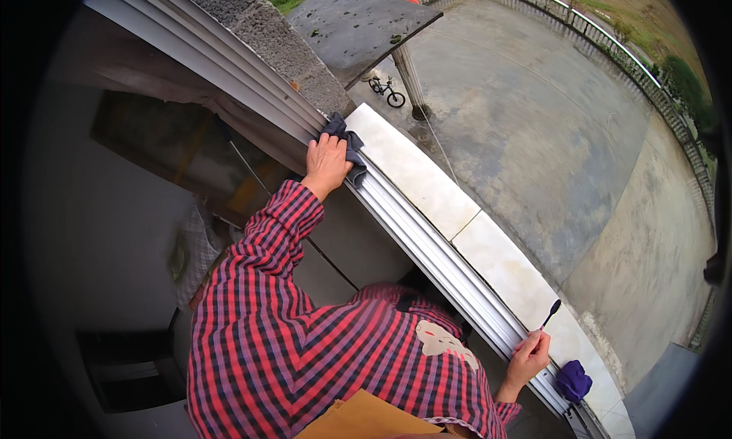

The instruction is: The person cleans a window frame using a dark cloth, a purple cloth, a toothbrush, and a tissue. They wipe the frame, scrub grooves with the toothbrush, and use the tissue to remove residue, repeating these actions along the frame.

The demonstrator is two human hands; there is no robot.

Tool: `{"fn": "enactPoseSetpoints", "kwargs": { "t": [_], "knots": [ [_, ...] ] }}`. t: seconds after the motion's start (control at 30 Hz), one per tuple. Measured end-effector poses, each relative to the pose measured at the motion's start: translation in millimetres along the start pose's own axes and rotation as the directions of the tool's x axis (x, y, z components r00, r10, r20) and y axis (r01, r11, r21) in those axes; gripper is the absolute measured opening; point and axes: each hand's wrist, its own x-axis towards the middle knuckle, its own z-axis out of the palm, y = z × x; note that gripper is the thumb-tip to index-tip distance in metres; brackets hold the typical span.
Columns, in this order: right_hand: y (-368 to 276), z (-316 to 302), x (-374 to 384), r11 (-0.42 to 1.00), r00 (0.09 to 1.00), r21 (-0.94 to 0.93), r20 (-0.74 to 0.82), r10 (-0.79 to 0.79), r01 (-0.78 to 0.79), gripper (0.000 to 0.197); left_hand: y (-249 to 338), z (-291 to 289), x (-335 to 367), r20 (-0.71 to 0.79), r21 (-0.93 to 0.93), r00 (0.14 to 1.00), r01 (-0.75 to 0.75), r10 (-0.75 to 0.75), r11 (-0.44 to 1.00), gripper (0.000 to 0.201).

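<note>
My left hand (328,163) presses a dark grey cloth (353,145) into the window's sliding track, by the corner where the track meets the upright frame. Its fingers are closed over the cloth. Farther down to the right, my right hand (529,359) grips a toothbrush (554,308) with a dark head that points up and outward; most of the handle is hidden in the fist. This hand is close above the white window track (427,257). Just beyond it, a crumpled purple cloth (573,381) lies over the edge of the track and the sill.
A pale tiled sill (412,176) runs along the track, with a drop to a concrete yard (526,134) beyond. A bicycle (386,91) stands below by a post and a slab roof (354,27). Rough stone wall (267,42) borders the frame; a dim room lies on the left.
</note>
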Motion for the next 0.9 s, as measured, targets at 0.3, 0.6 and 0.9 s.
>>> {"fn": "enactPoseSetpoints", "kwargs": {
  "t": [0.3, 0.6, 0.9],
  "knots": [
    [-16, 1, -10, 0.997, 0.998, 0.046, 0.021, 0.059, -0.060, 0.026, -8, -4, 28, 0.205, 0.138, 0.960, 0.166, -0.192, 0.977, 0.042],
    [-22, 4, -11, 1.000, 1.000, 0.016, 0.011, 0.025, -0.025, 0.025, -29, 18, 29, 0.098, -0.096, 0.944, 0.325, -0.316, 0.941, 0.036],
    [-33, 5, -13, 0.998, 0.998, 0.054, 0.053, 0.018, -0.020, 0.022, 6, -39, -17, 0.199, -0.363, 0.968, -0.074, 0.155, 0.929, 0.032]
  ]
}}
